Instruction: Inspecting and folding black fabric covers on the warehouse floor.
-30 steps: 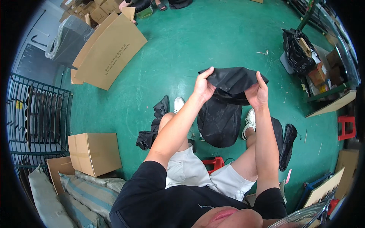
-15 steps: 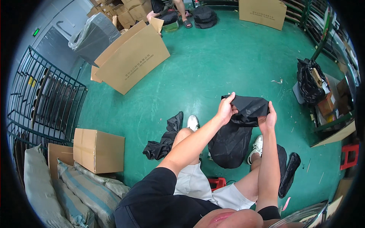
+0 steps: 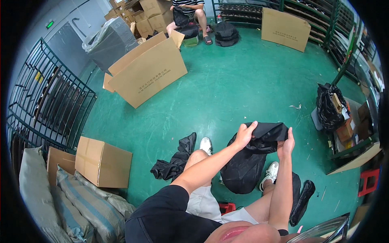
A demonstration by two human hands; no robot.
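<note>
A piece of thin black fabric [image 3: 268, 133] is stretched between my two hands above the floor, its lower edge folded over and loose. My left hand [image 3: 244, 137] is closed on its left end, thumb on top. At the right end my right hand [image 3: 286, 146] grips the fabric, the fingers partly hidden behind it. Below, between my feet, rests a rounded heap of black fabric [image 3: 243, 172]; whether it joins the held piece I cannot tell. A crumpled black cloth [image 3: 178, 156] lies by my left shoe, and a rolled black fabric piece [image 3: 302, 202] beyond my right leg.
A large open carton [image 3: 150, 75] stands ahead on the green floor. At left are a closed carton [image 3: 103, 162], stuffed sacks [image 3: 87, 202] and a metal rack [image 3: 52, 93]. Another person [image 3: 188, 16] sits at the back handling black fabric. A red stool [image 3: 369, 182] is at right.
The view has tilted up, so the floor things sit lower in the picture. Both hands keep hold of the black fabric, whose upper part has changed its folds.
</note>
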